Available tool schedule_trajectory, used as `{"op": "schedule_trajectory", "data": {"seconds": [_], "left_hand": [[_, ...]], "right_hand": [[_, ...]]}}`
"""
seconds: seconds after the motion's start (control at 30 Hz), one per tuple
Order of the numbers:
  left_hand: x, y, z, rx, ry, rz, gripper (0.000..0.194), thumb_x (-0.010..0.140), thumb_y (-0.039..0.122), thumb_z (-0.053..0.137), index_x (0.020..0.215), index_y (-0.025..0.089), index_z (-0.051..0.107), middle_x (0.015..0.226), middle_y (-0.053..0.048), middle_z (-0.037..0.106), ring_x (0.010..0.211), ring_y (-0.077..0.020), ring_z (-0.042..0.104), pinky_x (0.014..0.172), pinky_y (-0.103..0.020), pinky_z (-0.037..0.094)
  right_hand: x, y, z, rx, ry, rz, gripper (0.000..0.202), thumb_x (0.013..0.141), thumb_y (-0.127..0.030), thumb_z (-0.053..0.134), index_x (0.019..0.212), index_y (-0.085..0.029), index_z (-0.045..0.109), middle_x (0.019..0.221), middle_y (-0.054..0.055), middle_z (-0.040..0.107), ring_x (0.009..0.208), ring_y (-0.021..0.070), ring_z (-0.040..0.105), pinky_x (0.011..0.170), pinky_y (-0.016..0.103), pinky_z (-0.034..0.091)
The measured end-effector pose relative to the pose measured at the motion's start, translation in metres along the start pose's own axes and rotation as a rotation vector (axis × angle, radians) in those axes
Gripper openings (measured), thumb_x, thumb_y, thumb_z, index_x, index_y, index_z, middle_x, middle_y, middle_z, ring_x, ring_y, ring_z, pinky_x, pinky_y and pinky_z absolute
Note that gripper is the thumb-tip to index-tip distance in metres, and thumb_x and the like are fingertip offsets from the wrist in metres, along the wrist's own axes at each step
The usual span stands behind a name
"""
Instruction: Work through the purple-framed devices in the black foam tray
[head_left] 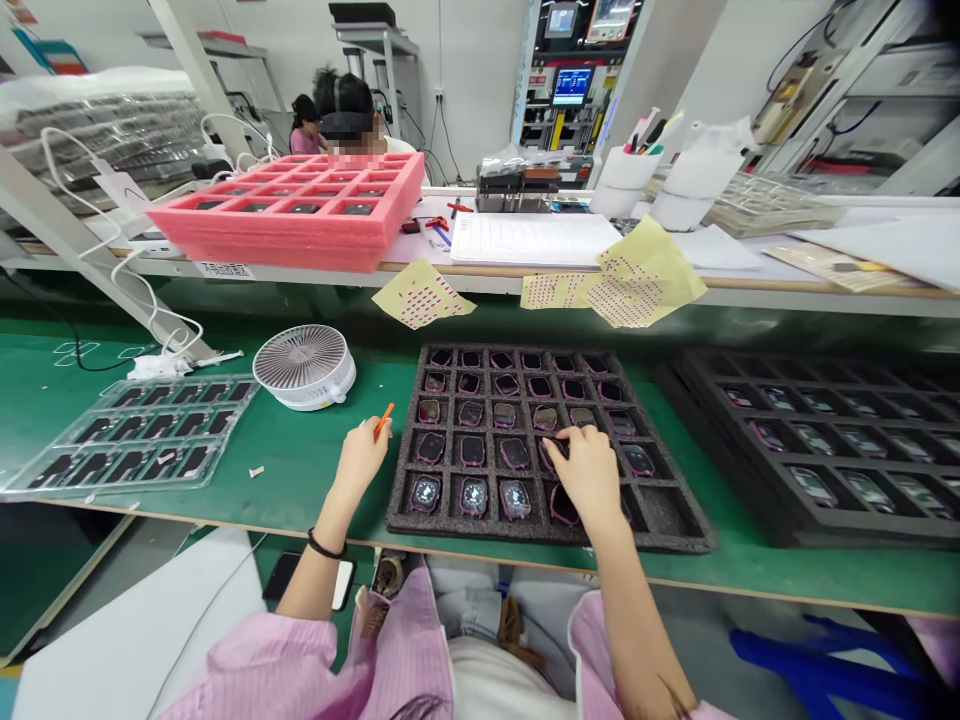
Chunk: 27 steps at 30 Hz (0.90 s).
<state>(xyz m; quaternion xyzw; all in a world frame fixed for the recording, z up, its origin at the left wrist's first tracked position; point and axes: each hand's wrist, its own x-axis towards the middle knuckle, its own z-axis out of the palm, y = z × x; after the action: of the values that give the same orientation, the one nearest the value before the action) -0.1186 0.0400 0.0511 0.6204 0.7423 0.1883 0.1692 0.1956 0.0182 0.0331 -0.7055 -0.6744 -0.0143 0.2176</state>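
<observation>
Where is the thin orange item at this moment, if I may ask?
In the head view, the thin orange item is in the person's left hand, left of centre, between the white fan and the black foam tray of watches.

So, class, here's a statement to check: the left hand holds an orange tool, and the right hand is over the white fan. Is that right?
Not quite. The head view shows the right hand over the dark foam tray of watches, not the white fan. The left hand does hold an orange tool.
</observation>
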Motion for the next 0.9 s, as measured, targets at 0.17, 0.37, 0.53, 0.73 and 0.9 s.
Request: {"op": "schedule_trajectory", "data": {"seconds": [0.17, 0.37, 0.53, 0.73, 0.9], "left_hand": [[-0.001, -0.003, 0.004, 0.142, 0.192, -0.002, 0.038, 0.093, 0.030, 0.034, 0.116, 0.013, 0.059, 0.095, -0.015, 0.065, 0.079, -0.0233, 0.063, 0.064, -0.027, 0.040], [-0.017, 0.017, -0.008, -0.074, 0.219, 0.106, 0.043, 0.093, 0.034, 0.033, 0.128, 0.018, 0.053, 0.097, -0.011, 0.063, 0.083, -0.0207, 0.059, 0.074, -0.028, 0.043], [-0.045, 0.062, -0.005, -0.566, -0.234, 0.261, 0.042, 0.091, 0.047, 0.035, 0.105, 0.017, 0.062, 0.069, 0.000, 0.053, 0.062, -0.0111, 0.047, 0.060, -0.021, 0.039], [-0.068, 0.106, 0.018, -0.925, -0.697, 0.256, 0.039, 0.088, 0.053, 0.039, 0.078, 0.017, 0.050, 0.054, 0.009, 0.032, 0.041, -0.0037, 0.025, 0.041, -0.016, 0.023], [-0.069, 0.113, 0.023, -0.982, -0.614, 0.294, 0.038, 0.086, 0.053, 0.043, 0.073, 0.017, 0.047, 0.047, 0.010, 0.034, 0.037, -0.0031, 0.025, 0.039, -0.016, 0.022]], "right_hand": [[0.000, 0.015, 0.005, -0.035, -0.099, 0.010, 0.024, 0.083, -0.040, 0.059, 0.075, -0.018, 0.054, 0.086, 0.015, 0.059, 0.085, 0.0314, 0.054, 0.069, 0.039, 0.041], [0.003, 0.008, 0.002, 0.545, -0.091, 0.119, 0.024, 0.081, -0.044, 0.057, 0.086, -0.022, 0.049, 0.066, 0.001, 0.057, 0.059, 0.0187, 0.052, 0.059, 0.030, 0.039], [0.003, -0.026, -0.021, 1.335, -0.183, 0.273, 0.034, 0.074, -0.046, 0.066, 0.096, -0.022, 0.056, 0.062, -0.003, 0.056, 0.047, 0.0118, 0.046, 0.042, 0.023, 0.032], [-0.002, -0.067, -0.028, 1.881, -0.352, 0.442, 0.028, 0.071, -0.037, 0.072, 0.083, -0.022, 0.052, 0.054, -0.008, 0.049, 0.037, 0.0056, 0.037, 0.034, 0.016, 0.025], [-0.005, -0.078, -0.029, 1.974, -0.383, 0.466, 0.028, 0.071, -0.035, 0.073, 0.076, -0.021, 0.049, 0.051, -0.009, 0.046, 0.032, 0.0032, 0.033, 0.031, 0.015, 0.025]]}}
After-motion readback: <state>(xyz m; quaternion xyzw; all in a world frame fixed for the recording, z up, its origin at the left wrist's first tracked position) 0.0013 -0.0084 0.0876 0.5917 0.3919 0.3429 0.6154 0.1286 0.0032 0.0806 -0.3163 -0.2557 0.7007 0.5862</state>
